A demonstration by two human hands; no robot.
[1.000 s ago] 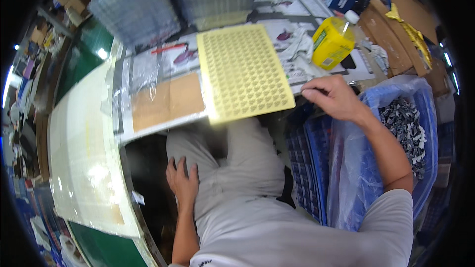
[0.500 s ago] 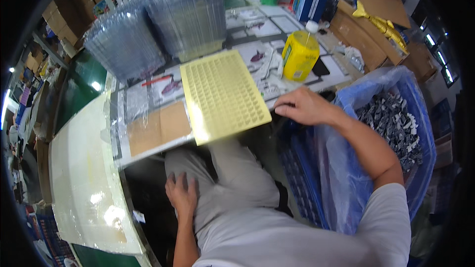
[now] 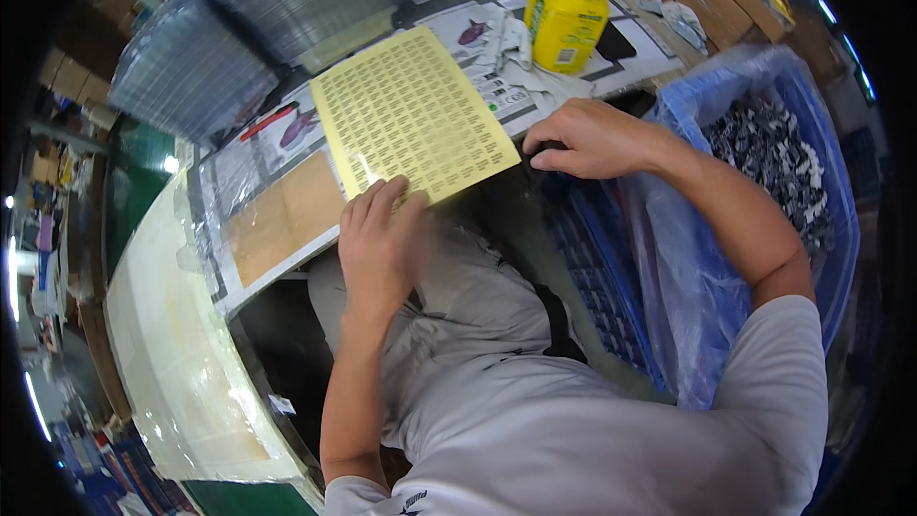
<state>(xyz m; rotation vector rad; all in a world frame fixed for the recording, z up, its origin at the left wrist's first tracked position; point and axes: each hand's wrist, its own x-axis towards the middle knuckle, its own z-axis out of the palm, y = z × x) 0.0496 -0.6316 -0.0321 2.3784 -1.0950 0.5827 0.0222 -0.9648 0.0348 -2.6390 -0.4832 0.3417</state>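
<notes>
A yellow sheet of small printed labels (image 3: 411,115) lies on the table, its near edge reaching the table's front. My left hand (image 3: 380,241) is at that near edge, fingers stretched over the sheet's lower left part; the side toward the sheet's middle is smeared by motion. My right hand (image 3: 597,139) is at the table's front edge beside the sheet's right corner. Its fingers are curled in and pressed together; what they hold, if anything, is hidden. Left of the sheet are a brown cardboard piece (image 3: 287,218) and a red pen (image 3: 269,121).
Stacks of clear plastic trays (image 3: 306,0) stand at the back left. A yellow bottle (image 3: 565,19) with a white cap stands behind my right hand, near a dark phone (image 3: 616,42). At right, a blue-lined bin (image 3: 683,96) holds many grey and white pieces.
My left hand has risen from my lap to the near edge of the label sheet. The view has shifted; my right hand stays by the sheet's right corner.
</notes>
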